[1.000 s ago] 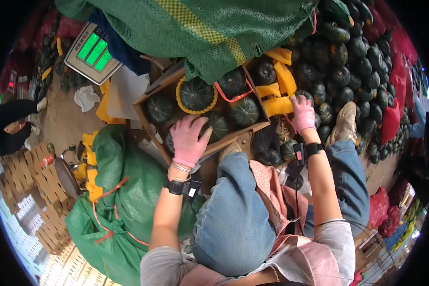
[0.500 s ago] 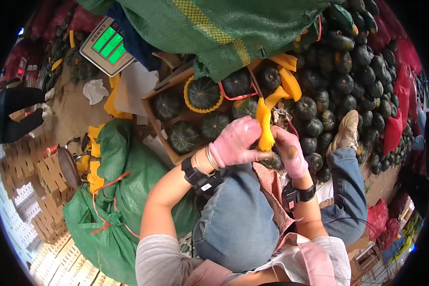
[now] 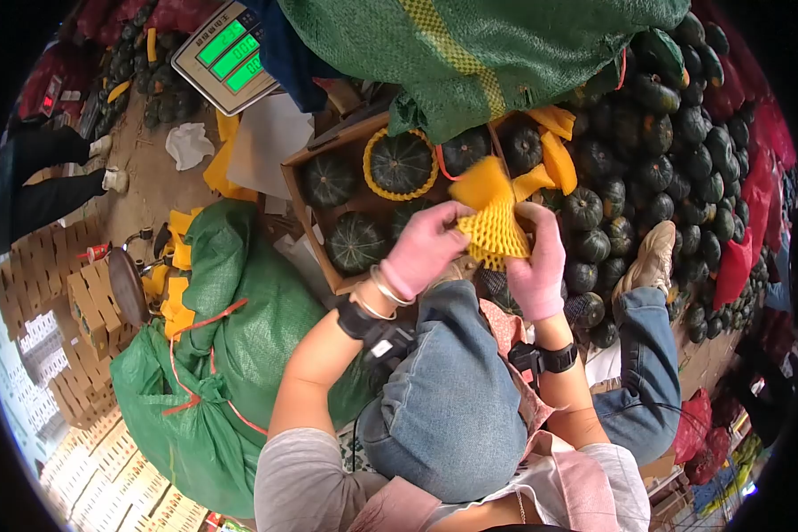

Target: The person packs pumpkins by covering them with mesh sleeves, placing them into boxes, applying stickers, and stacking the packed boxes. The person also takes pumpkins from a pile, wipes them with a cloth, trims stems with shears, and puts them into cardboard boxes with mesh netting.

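Note:
A yellow foam net [image 3: 492,222] is stretched between my two pink-gloved hands above the box's lower right part. My left hand [image 3: 424,248] pinches its left edge, and my right hand [image 3: 541,262] grips its right side. Beneath and to the left, the cardboard box [image 3: 297,191] holds several dark green squashes. One squash [image 3: 402,164] has a yellow foam net around it, and another [image 3: 466,151] has a red band beside it. The net and my hands partly hide the box's right side.
Several loose squashes [image 3: 656,168] are piled at the right, near more yellow nets [image 3: 559,164]. A green sack [image 3: 266,328] lies at the left and another [image 3: 523,53] at the top. A scale [image 3: 226,58] stands upper left; a person's legs [image 3: 49,182] are far left.
My left hand left the box and my right hand came in from the loose nets. The yellow net, narrow and bunched half a second ago, is now spread wider between both hands.

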The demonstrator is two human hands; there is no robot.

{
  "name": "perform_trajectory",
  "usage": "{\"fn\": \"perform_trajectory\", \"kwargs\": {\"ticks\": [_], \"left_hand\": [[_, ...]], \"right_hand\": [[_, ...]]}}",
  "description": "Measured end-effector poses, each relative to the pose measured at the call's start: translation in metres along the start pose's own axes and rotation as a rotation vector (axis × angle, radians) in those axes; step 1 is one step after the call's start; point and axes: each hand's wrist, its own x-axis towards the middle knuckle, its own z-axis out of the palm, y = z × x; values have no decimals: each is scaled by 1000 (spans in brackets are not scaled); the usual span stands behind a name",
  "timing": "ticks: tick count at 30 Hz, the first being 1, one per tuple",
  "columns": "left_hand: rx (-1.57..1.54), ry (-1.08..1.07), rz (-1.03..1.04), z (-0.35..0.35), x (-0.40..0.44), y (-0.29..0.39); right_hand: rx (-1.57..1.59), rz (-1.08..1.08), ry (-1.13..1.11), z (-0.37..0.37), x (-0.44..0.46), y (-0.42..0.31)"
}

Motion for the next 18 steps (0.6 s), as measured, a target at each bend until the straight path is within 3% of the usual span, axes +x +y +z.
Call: {"fn": "perform_trajectory", "kwargs": {"ticks": [1,2,3,4,5,7,8,9,10,14,15,17,18], "left_hand": [[-477,-56,-169,-5,-4,3],[-527,-198,-110,-12,-7,6],[-336,-219,-105,-18,-11,9],[-144,-239,-100,-24,-17,12],[48,-257,-94,-29,-22,14],[260,-268,19,-27,-28,10],[281,-264,130,-19,-27,5],[303,-261,247,-13,-25,1],[291,-247,165,-15,-27,-9],[603,29,464,-13,-23,-24],[714,25,575,-14,-23,-22],[934,12,794,-19,-20,-13],[863,-150,801,-24,-17,-12]], "right_hand": [[-48,-50,-129,-5,2,17],[431,341,-287,-11,-1,25],[911,731,-436,-13,-3,31],[1342,729,-334,-15,-11,34],[1464,518,-332,-16,-16,31],[1434,690,-456,-15,-19,29],[1354,655,-590,-8,-21,31],[1056,675,-674,-5,-23,32],[958,682,-598,2,-25,32],[880,505,-228,26,-20,2],[874,523,-400,18,-17,1],[790,402,-425,20,-16,14],[709,304,-440,20,-15,22]]}}
